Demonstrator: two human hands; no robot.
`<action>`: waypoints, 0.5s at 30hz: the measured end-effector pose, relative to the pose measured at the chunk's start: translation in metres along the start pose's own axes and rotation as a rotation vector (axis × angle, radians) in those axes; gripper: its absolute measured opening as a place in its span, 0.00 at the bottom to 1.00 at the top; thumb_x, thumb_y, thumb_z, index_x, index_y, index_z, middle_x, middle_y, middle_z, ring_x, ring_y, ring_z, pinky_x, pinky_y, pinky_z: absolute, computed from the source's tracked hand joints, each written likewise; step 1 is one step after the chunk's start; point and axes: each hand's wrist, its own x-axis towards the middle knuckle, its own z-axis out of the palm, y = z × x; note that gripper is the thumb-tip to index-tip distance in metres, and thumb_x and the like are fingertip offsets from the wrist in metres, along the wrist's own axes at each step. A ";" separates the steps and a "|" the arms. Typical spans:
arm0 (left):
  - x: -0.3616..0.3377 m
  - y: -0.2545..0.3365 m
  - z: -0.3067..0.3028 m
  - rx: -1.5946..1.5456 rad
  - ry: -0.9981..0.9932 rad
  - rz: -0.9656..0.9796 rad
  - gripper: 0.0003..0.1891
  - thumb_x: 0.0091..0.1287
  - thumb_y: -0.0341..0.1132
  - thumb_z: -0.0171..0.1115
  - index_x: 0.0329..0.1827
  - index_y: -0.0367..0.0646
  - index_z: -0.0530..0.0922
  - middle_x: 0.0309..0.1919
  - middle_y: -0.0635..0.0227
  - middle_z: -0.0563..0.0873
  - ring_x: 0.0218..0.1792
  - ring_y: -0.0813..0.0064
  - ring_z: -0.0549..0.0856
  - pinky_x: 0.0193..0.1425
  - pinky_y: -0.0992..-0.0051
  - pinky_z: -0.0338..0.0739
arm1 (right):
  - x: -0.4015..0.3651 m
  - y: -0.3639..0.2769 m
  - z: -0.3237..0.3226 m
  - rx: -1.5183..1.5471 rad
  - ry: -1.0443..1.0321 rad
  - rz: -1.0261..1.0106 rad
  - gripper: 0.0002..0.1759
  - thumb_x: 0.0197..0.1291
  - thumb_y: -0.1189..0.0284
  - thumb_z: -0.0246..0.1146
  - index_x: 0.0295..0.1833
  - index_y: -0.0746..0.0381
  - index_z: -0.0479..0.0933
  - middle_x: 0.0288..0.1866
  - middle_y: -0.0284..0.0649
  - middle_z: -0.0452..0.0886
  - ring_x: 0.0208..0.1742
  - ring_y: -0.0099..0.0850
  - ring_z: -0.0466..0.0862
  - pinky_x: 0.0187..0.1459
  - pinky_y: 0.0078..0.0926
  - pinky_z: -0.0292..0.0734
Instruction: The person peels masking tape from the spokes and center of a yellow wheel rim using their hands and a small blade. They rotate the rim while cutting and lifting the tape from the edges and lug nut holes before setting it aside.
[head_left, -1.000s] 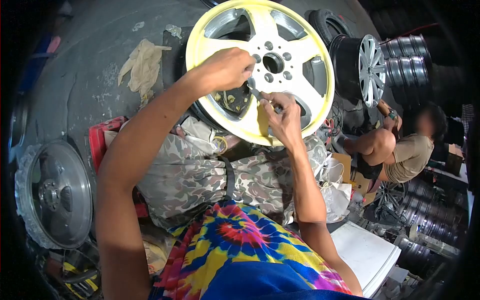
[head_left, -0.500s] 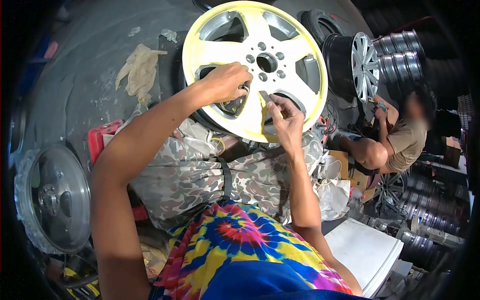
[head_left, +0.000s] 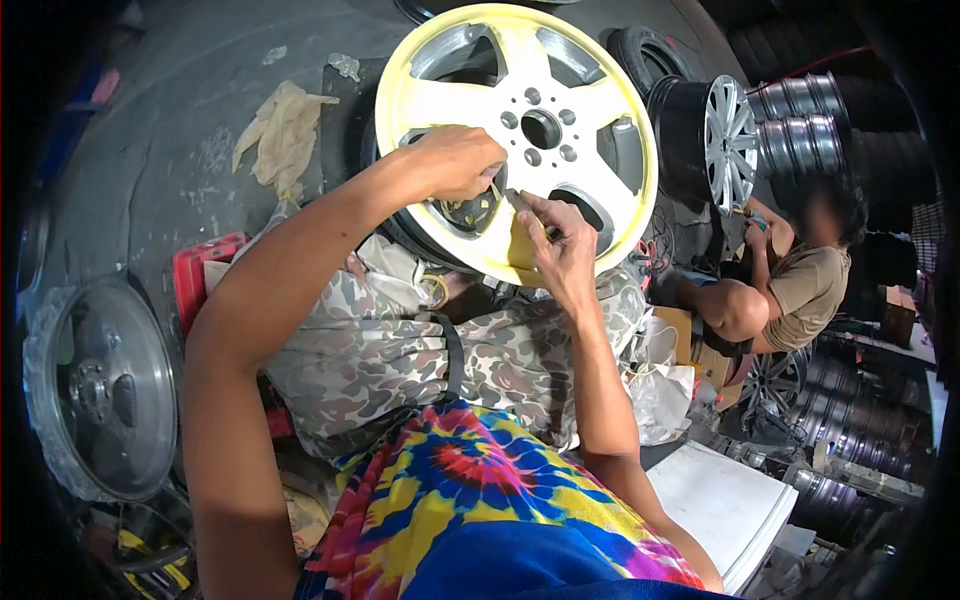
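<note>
A wheel rim (head_left: pixel 600 95), white on its face with yellow along the edge and on parts of the spokes, lies tilted before my knees. My left hand (head_left: pixel 462 163) is closed at the lower left spoke, its fingertips pinching something small and thin that is mostly hidden. On the lower spoke, my right hand (head_left: pixel 562 250) grips a dark flat strip (head_left: pixel 517 202) between thumb and fingers, its end pointing toward the left hand. What kind of tool the strip is I cannot make out. Between the spokes, dark openings show below both hands.
To the right a person (head_left: pixel 805 280) squats beside a silver multi-spoke wheel (head_left: pixel 730 145). Stacked rims (head_left: pixel 800 120) and a tyre (head_left: pixel 648 55) stand behind. At left are a beige cloth (head_left: pixel 285 135), a red box (head_left: pixel 200 280) and a wrapped wheel (head_left: pixel 115 390). A white panel (head_left: pixel 715 500) lies right.
My right hand has shifted slightly left and down, bringing the dark strip nearer my left hand. The left hand has turned a little over the spoke. The view has moved slightly.
</note>
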 end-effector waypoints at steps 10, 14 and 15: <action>0.001 0.000 -0.007 0.070 0.066 0.055 0.05 0.64 0.30 0.65 0.38 0.36 0.83 0.38 0.49 0.89 0.46 0.42 0.88 0.50 0.50 0.80 | 0.011 -0.010 0.018 -0.173 -0.076 -0.133 0.15 0.63 0.72 0.70 0.53 0.64 0.91 0.43 0.50 0.91 0.49 0.45 0.83 0.54 0.41 0.79; -0.002 -0.001 -0.007 0.105 0.040 0.019 0.06 0.66 0.30 0.66 0.39 0.36 0.83 0.38 0.50 0.89 0.47 0.43 0.88 0.51 0.49 0.80 | 0.002 -0.021 0.008 0.028 -0.035 0.041 0.15 0.64 0.73 0.70 0.54 0.65 0.90 0.42 0.51 0.90 0.47 0.48 0.83 0.53 0.41 0.80; -0.003 -0.001 -0.007 0.100 0.038 0.017 0.06 0.66 0.30 0.66 0.39 0.36 0.83 0.38 0.50 0.89 0.47 0.43 0.88 0.51 0.49 0.80 | -0.004 -0.020 0.004 -0.011 -0.033 0.026 0.15 0.64 0.74 0.70 0.55 0.66 0.90 0.42 0.51 0.90 0.47 0.48 0.83 0.53 0.41 0.80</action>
